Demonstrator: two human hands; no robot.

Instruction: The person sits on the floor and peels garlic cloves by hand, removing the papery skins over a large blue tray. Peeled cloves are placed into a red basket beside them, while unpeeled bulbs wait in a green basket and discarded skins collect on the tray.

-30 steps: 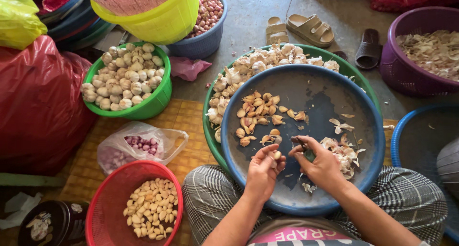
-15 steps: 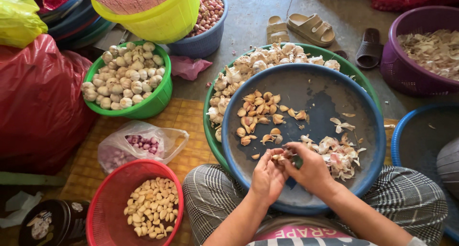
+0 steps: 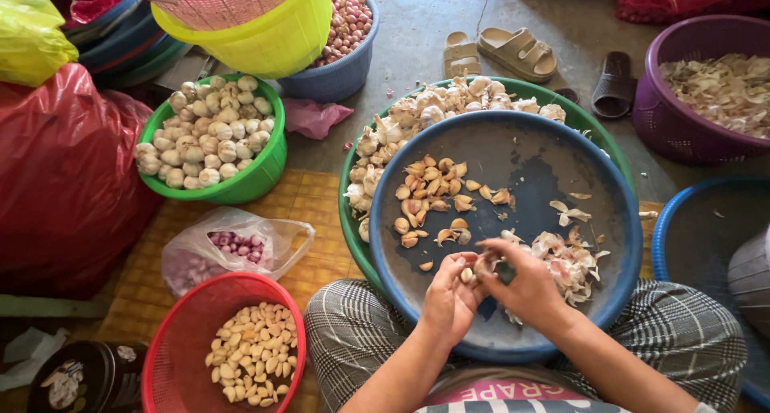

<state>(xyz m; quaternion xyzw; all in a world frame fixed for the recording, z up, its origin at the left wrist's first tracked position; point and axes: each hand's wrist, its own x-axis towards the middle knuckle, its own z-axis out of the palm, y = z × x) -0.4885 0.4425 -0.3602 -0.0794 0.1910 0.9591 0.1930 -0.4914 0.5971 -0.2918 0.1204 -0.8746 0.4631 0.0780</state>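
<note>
My left hand [image 3: 449, 294] and my right hand [image 3: 525, 283] meet over the near part of a wide blue basin [image 3: 513, 152] resting on my lap. Together the fingers pinch a garlic clove [image 3: 482, 264] between them. Unpeeled cloves [image 3: 429, 196] lie scattered in the basin's left half. A heap of papery garlic skins [image 3: 565, 257] sits just right of my right hand. The blue basin rests inside a green basin [image 3: 597, 132] whose far rim holds whole garlic bulbs [image 3: 433, 108].
A red basket of peeled cloves [image 3: 249, 353] stands at my left knee. Behind it lie a plastic bag of shallots [image 3: 233, 244], a green bowl of garlic bulbs [image 3: 208, 136], and a red sack [image 3: 56, 180]. A purple tub of skins [image 3: 714, 84] and sandals [image 3: 513, 52] sit far right.
My hands have closed together over the basin's near edge and now work one clove between them; a second ago they were slightly apart.
</note>
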